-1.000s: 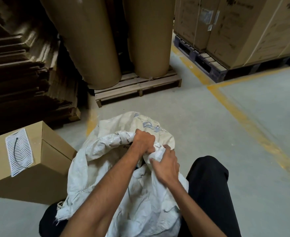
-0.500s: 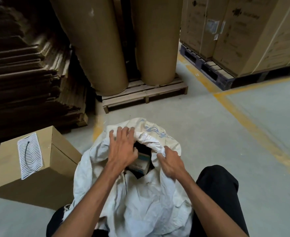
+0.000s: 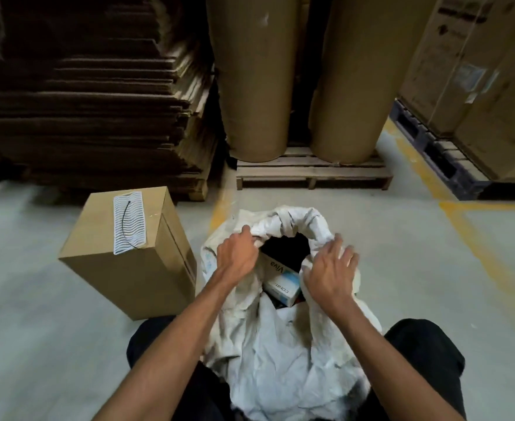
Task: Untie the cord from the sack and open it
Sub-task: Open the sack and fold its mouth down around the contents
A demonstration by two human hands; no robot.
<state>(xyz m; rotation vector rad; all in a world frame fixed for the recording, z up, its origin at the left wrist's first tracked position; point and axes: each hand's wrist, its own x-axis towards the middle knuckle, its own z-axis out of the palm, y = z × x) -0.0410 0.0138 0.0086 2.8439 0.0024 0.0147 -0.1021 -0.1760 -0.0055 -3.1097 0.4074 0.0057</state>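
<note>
Since the earlier frame, both hands have drawn apart and the sack mouth gapes wider, with more of the contents exposed.

Cardboard box [image 3: 128, 256] — at 9 o'clock of the sack, upright on the floor [image 3: 37, 314], white label on top.
Left hand [image 3: 238, 256] — at 10 o'clock of the opening, fingers curled shut, pinching the rolled rim.
Sack [image 3: 280, 360] — white, woven, crumpled, standing between the person's knees; mouth open at 12 o'clock. No cord can be made out.
Small boxes [image 3: 282, 287] — inside the mouth, one lettered "Viva".
Right hand [image 3: 329, 278] — at 3 o'clock of the opening, fingers spread and loosely bent, pressing the rim fabric outward; blurred.
Paper rolls [image 3: 298, 71] — at 12 o'clock, upright on a wooden pallet [image 3: 311, 171].
</note>
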